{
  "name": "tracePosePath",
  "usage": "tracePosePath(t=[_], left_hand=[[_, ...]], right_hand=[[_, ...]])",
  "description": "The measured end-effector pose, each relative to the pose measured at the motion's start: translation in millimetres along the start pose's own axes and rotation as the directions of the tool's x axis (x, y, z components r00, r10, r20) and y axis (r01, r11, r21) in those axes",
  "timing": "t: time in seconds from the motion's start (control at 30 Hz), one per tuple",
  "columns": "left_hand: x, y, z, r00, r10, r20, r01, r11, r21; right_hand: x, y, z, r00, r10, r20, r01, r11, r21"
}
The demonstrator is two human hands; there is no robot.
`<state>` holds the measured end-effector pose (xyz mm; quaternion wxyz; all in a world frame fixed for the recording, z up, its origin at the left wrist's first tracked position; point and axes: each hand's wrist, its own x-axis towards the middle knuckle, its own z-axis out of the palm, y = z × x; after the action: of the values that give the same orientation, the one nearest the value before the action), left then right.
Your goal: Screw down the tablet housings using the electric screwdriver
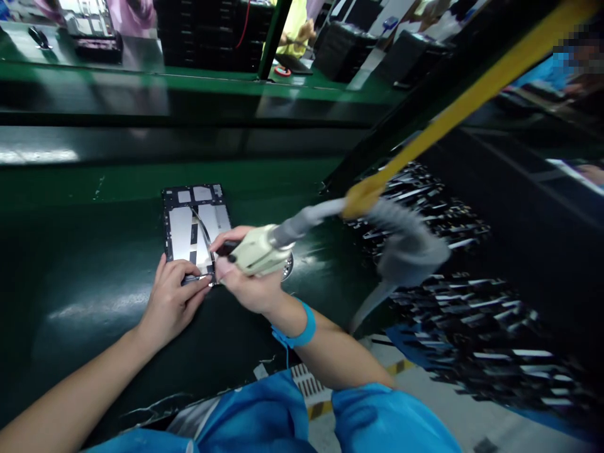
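Note:
An opened tablet (182, 223) with silver inner plates, a black frame and a dark ribbon cable lies on the green bench. My left hand (172, 296) grips its lower edge, fingers and thumb pressed near the bottom corner. In my right hand (250, 286) is a cream electric screwdriver (262, 251), held tilted over the tablet's lower right corner. Its tip is mostly hidden by my fingers, so I cannot tell whether it touches a screw. A grey cord runs from the screwdriver's back end to a yellow strap (425, 138). A round metal dish (287, 267) shows partly behind the tool.
To the right stand racks of many thin, shiny-edged parts (476, 302), blurred. A dark post (377, 145) slants up past the bench's right side. Across the bench are black stacked trays (212, 34) and people at work. A blue band (306, 324) circles my right wrist.

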<state>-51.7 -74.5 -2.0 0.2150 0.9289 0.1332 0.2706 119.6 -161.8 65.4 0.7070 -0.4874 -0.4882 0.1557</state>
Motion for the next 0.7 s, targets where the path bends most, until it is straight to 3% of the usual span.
tracePosePath(t=[0.07, 0.13, 0.2, 0.37, 0.7], left_hand=[[1, 1, -0.5, 1.000, -0.006, 0.009, 0.006, 1.000, 0.000], [2, 2, -0.8, 1.000, -0.007, 0.006, 0.007, 1.000, 0.000], [2, 3, -0.7, 1.000, -0.005, -0.001, 0.005, 1.000, -0.002], [1, 1, 0.0, 1.000, -0.001, -0.008, 0.001, 1.000, 0.000], [0, -1, 1.0, 1.000, 0.010, -0.015, -0.010, 1.000, -0.006]], right_hand=[[12, 4, -18, 0.989, -0.026, -0.145, 0.022, 0.999, -0.024], [23, 13, -37, 0.948, -0.060, -0.311, 0.027, 0.994, -0.109], [32, 25, -54, 0.915, -0.064, -0.399, -0.013, 0.983, -0.186], [37, 47, -71, 0.902, -0.031, -0.431, -0.066, 0.976, -0.209], [38, 50, -71, 0.900, -0.026, -0.435, -0.093, 0.964, -0.251]])
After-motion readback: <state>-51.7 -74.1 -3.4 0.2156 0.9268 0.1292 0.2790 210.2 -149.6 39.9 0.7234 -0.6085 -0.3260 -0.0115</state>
